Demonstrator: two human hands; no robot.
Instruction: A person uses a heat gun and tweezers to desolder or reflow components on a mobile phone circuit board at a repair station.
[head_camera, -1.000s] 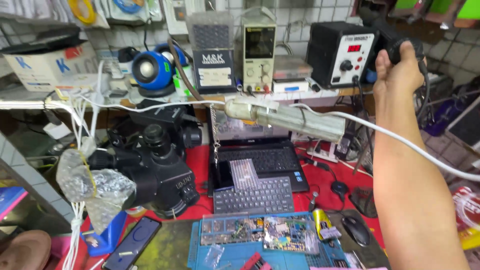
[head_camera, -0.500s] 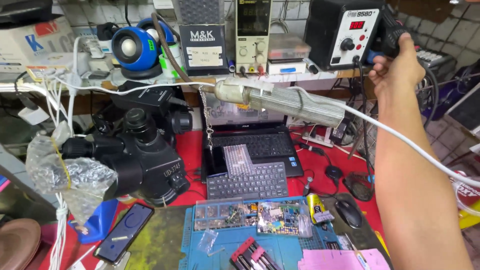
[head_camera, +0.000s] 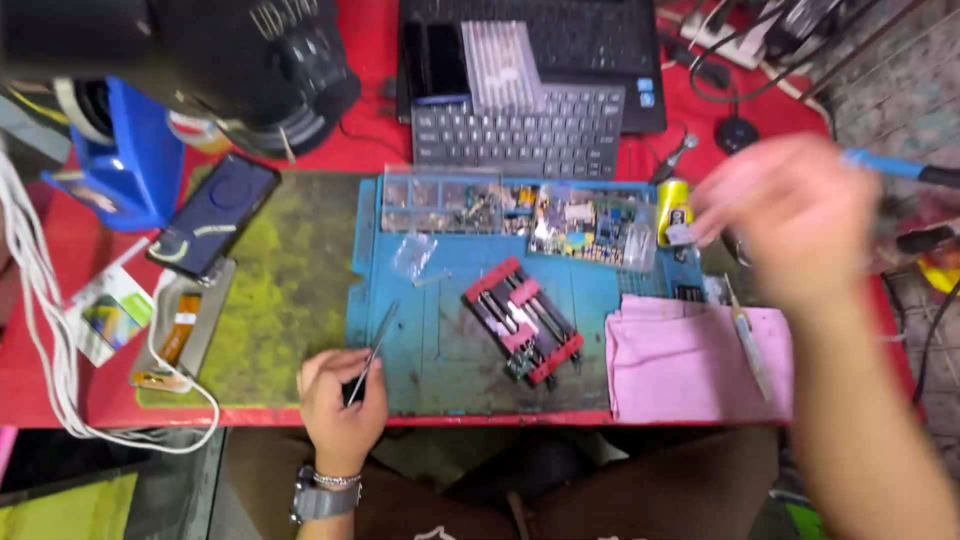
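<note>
2 hands (head_camera: 340, 400), tweezers (head_camera: 372, 345), blue-handled tool (head_camera: 885, 166)

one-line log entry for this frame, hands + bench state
left hand: holds tweezers at blue mat edge | right hand: blurred, raised, holds blue-handled tool | red clamp jig on mat | pink cloth beside

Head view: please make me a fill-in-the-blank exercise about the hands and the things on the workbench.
1. The left hand holds metal ____ over the blue mat.
2. The red clamp fixture lies on the ____ mat.
3. The folded cloth near the blurred right hand is ____.

Missing words: tweezers; blue; pink
</note>
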